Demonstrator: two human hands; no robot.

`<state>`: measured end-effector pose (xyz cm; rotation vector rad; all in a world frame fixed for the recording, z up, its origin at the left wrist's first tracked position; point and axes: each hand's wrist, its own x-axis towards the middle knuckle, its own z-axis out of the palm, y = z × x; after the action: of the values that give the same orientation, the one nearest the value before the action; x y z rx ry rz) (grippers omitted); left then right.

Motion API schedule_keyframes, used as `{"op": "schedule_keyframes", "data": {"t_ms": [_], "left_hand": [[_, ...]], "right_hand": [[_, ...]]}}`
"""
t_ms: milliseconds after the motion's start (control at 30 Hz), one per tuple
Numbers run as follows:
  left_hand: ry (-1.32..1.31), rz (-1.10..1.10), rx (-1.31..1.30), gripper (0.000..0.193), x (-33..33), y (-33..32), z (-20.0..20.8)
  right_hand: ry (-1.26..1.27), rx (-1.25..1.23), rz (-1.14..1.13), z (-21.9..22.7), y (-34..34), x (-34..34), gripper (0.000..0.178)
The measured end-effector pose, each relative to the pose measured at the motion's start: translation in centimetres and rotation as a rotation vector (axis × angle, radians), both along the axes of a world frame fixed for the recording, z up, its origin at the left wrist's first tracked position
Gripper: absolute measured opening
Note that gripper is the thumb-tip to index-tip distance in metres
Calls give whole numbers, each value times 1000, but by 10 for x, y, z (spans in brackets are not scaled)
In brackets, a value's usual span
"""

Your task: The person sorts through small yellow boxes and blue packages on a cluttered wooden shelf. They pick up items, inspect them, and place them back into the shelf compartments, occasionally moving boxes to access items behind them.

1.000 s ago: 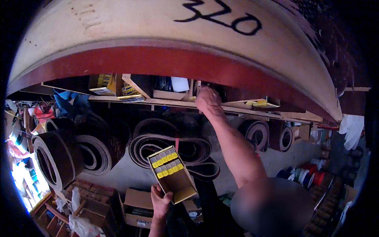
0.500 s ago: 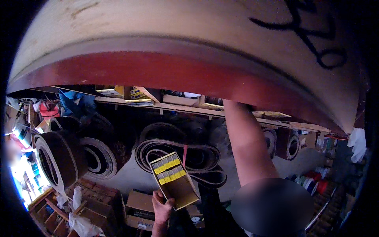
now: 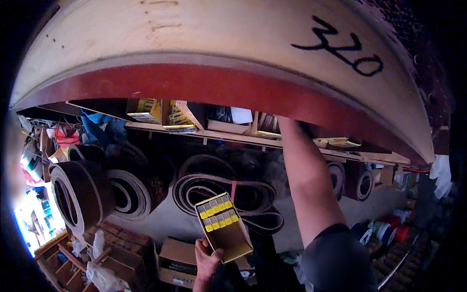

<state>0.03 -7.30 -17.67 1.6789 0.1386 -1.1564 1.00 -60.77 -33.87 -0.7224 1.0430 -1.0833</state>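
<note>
R arm (image 3: pixel 307 170) deeper behind board (image 3: pixel 194 82) vs prev, grip unclear; L grip (image 3: pixel 206 259) tight on box (image 3: pixel 228 236), 2 rows yellow-clear pcs (image 3: pixel 222 224)

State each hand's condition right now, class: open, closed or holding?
Left hand: closed, holding an open-topped box.
Right hand: hidden behind the red edge; cannot be told.

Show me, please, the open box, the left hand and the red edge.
Open box (image 3: pixel 227 239): head view, bare inner bottom.
Left hand (image 3: pixel 207 259): head view, middle of the hand.
Red edge (image 3: pixel 219 86): head view, middle of its face.
</note>
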Motion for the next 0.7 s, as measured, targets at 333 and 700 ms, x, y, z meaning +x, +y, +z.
{"op": "schedule_keyframes", "data": {"t_ms": [333,700], "left_hand": [[-53,-34,-54,39,1,20,-13],[20,-29,-51,47,1,9,-8]], "right_hand": [[-450,167,152,22,32,3,32],[-369,160,193,114,74,7,28]]}}
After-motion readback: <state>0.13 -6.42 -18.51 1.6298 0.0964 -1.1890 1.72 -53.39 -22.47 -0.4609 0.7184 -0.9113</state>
